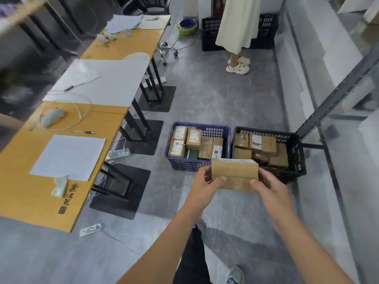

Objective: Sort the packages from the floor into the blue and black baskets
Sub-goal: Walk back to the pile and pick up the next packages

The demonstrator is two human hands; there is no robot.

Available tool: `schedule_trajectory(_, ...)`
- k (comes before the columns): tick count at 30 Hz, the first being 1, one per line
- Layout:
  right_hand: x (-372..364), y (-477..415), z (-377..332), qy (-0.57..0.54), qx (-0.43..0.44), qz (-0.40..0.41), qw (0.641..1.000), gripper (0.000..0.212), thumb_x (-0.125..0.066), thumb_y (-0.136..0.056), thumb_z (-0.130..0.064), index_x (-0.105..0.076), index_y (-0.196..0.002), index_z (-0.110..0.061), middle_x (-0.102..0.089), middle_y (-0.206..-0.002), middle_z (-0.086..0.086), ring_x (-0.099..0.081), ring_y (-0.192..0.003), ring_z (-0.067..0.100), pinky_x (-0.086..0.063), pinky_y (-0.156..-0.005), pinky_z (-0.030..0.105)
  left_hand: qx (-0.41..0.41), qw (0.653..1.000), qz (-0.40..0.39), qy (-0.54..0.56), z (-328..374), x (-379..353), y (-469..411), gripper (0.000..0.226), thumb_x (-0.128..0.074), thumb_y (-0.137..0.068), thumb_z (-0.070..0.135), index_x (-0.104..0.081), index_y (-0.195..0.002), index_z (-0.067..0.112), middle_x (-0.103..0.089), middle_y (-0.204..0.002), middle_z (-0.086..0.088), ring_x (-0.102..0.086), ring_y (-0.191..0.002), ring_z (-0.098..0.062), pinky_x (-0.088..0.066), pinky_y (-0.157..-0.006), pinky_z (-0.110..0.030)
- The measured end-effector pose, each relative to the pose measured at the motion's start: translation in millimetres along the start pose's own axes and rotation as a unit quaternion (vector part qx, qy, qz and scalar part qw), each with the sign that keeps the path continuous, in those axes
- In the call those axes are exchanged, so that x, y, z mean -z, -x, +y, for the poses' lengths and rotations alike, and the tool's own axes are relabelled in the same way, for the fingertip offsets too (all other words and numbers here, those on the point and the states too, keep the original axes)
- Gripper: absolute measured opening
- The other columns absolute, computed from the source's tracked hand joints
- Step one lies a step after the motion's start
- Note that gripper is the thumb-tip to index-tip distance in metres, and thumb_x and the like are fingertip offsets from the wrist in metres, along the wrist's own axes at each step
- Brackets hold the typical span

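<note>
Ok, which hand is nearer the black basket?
Right. Both grip the package: the right hand is by the black basket's near rim, the left hand before the blue basket.

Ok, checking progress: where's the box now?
Head view, centre: the box is held between left hand and right hand, before the blue basket and black basket.

We're in a back-office workroom set up for sorting parcels. Long wooden desks (98, 124) run down the left, with sheets of paper (69, 156) and a pen (84, 132) on top. A power strip (120, 154) and cables trail on the grey tiled floor (215, 99). A blue basket (184, 163) and a black basket (297, 158) sit side by side, both filled with taped cardboard packages (193, 138) bearing shipping labels. Metal racking (328, 103) lines the right wall, and there are more black crates (209, 37) at the far end.
</note>
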State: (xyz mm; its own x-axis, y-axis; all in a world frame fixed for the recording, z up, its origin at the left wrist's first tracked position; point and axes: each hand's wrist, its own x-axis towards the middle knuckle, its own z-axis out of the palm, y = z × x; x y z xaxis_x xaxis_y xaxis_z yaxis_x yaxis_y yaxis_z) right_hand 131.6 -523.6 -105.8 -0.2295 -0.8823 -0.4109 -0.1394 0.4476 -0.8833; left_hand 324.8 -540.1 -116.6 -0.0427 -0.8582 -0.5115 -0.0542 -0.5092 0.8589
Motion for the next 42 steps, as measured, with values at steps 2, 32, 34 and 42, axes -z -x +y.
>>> schedule_trajectory(2, -21.5, -30.6, -7.3, 0.016, -0.005, -0.012, 1.0, 0.043, -0.065, -0.1, -0.009, -0.061, -0.136, -0.031, -0.067, -0.121, -0.018, -0.06, -0.111, -0.004, -0.05, -0.099, 0.029, 0.014, 1.0, 0.011, 0.008, 0.3, 14.1, -28.3, 0.046, -0.072, -0.095, 0.023, -0.053, -0.136, 0.024, -0.064, -0.128, 0.008, -0.06, -0.118, -0.008, -0.047, -0.086, -0.019)
schedule_trajectory(32, -265.4, -504.9, 31.3, 0.288, -0.109, -0.298, 0.904, 0.063, -0.052, -0.1, -0.013, -0.043, -0.157, -0.036, -0.032, -0.158, 0.003, -0.06, -0.104, 0.02, -0.043, -0.087, 0.026, 0.287, 0.841, 0.248, 0.387, -59.5, 84.7, -432.1, 0.015, -0.055, -0.104, 0.021, -0.065, -0.112, 0.013, -0.067, -0.1, -0.007, -0.065, -0.095, -0.023, -0.051, -0.098, -0.038)
schedule_trajectory(34, -279.4, -531.0, 45.4, 0.282, -0.126, -0.304, 0.901, 0.061, -0.052, -0.103, -0.008, -0.044, -0.157, -0.034, -0.031, -0.16, 0.007, -0.061, -0.108, 0.022, -0.047, -0.095, 0.029, 0.298, 0.831, 0.256, 0.394, -75.4, 83.3, -456.2, 0.013, -0.056, -0.103, 0.023, -0.064, -0.108, 0.014, -0.065, -0.097, -0.006, -0.063, -0.092, -0.02, -0.05, -0.092, -0.035)
schedule_trajectory(42, -337.8, -604.0, 127.6, 0.301, -0.127, -0.354, 0.876, 0.056, -0.056, -0.101, -0.015, -0.051, -0.153, -0.033, -0.042, -0.162, -0.002, -0.042, -0.148, 0.023, -0.035, -0.123, 0.042, 0.321, 0.798, 0.273, 0.431, -149.2, 96.6, -527.1, 0.018, -0.056, -0.103, 0.024, -0.066, -0.111, 0.012, -0.067, -0.1, -0.006, -0.064, -0.092, -0.019, -0.047, -0.1, -0.037)
